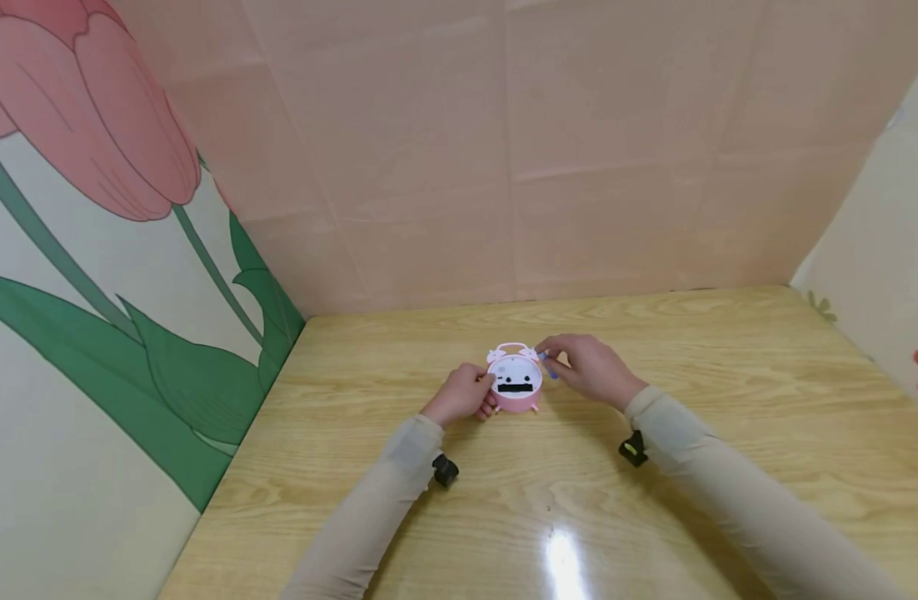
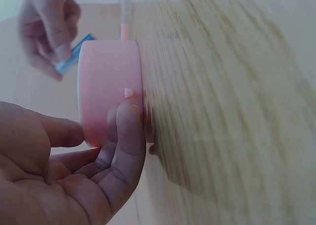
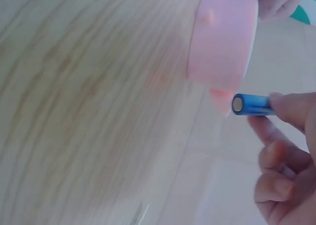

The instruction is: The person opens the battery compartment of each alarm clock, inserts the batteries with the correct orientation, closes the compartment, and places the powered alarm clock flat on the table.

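A pink twin-bell alarm clock lies on the wooden table with its white back up, showing small dark knobs and a black rectangular battery slot. My left hand grips the clock's left side, the thumb near the white rim and the fingers against the pink wall. Between thumb and fingers of my right hand is a blue cylindrical battery. In the right wrist view its flat metal end faces the camera. The battery is just beside the clock's right bell, above the table; whether they touch I cannot tell.
The wooden table spreads around the clock. A pinkish backdrop rises at its far edge. On the left stands a panel with a painted tulip, and a pale patterned panel borders the right.
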`<state>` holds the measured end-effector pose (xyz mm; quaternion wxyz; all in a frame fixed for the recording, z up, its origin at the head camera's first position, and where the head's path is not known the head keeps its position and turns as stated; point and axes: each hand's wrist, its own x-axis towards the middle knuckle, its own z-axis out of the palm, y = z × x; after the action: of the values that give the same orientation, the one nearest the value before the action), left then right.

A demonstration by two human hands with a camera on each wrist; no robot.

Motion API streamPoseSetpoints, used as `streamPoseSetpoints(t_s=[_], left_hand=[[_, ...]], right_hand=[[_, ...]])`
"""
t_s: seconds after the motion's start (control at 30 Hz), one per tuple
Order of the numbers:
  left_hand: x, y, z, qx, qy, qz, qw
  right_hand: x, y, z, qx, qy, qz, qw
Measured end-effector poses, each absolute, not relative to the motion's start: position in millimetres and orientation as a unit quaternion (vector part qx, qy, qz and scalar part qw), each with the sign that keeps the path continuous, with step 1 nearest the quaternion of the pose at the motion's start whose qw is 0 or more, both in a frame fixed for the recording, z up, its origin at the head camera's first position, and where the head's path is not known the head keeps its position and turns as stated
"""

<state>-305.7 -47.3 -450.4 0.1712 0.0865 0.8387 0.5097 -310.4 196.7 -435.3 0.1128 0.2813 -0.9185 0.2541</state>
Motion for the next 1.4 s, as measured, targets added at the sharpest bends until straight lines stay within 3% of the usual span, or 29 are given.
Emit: streamPoseSetpoints(t_s=[0.2,0.57,1.4], left_hand=[[-304.9,-47.3,-449.7,0.086,0.839,0.509,0.171],[-305.5,-48.2,-452.9,0.093,0.834,0.515,0.175],[-310.1,-46.1,-454.4,0.095,0.847,0.496,0.163]], right_hand=[[-304.8,181.5,-431.9,0.306,-0.896,0.289,0.141],[-299.4,156.4,-440.7,0.336,-0.892,0.277,0.125],[-301.4,146.7,-444.2,0.415,-0.878,0.213,0.103]])
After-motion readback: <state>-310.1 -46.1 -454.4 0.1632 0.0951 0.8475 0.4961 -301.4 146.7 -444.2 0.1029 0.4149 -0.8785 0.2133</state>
